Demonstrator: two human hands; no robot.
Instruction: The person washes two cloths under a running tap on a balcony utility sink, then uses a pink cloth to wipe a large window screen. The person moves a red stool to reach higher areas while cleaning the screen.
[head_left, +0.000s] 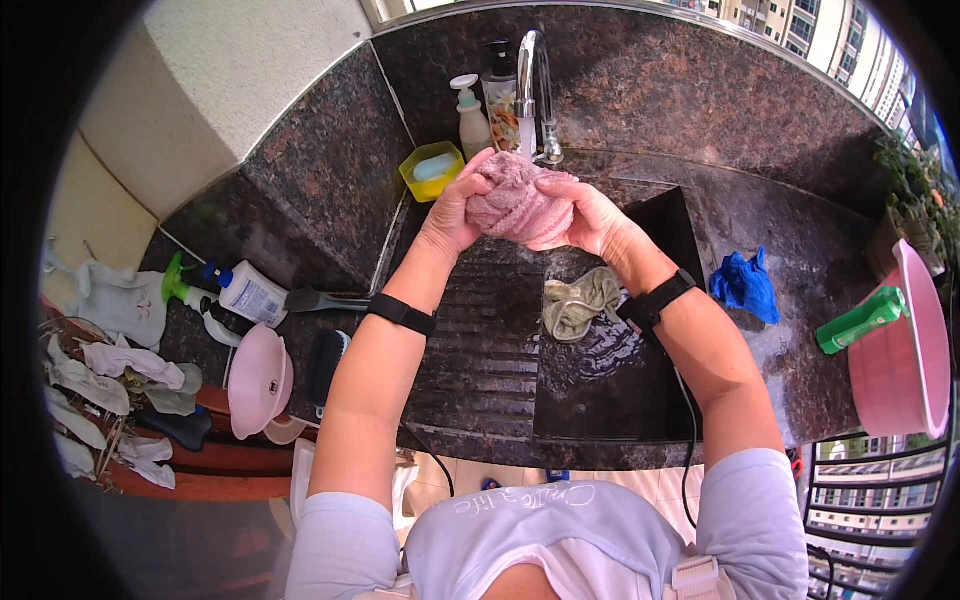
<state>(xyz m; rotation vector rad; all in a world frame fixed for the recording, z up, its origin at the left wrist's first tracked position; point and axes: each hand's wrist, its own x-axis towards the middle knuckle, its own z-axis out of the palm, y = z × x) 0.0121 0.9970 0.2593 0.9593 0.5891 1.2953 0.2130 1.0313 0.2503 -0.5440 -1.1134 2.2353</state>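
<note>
Both hands grip a bunched pink cloth (517, 202) just below the running faucet (529, 82). My left hand (452, 212) holds its left side, thumb on top. On the right side, my right hand (592, 217) has its thumb pressed over the fabric and fingers underneath. Water falls from the spout onto or just behind the cloth. Below my right wrist, a wet olive-green cloth (581, 301) lies in the dark stone sink basin (600, 409). Left of the basin runs a ridged stone washboard (476, 352).
A yellow soap dish (420, 191) with pale blue soap (434, 167) and two pump bottles (473, 124) stand behind my left hand. A blue cloth (748, 285), green tube (860, 321) and pink basin (900, 352) are to the right. Brushes (327, 367), bottles and hanging laundry (124, 360) occupy the left.
</note>
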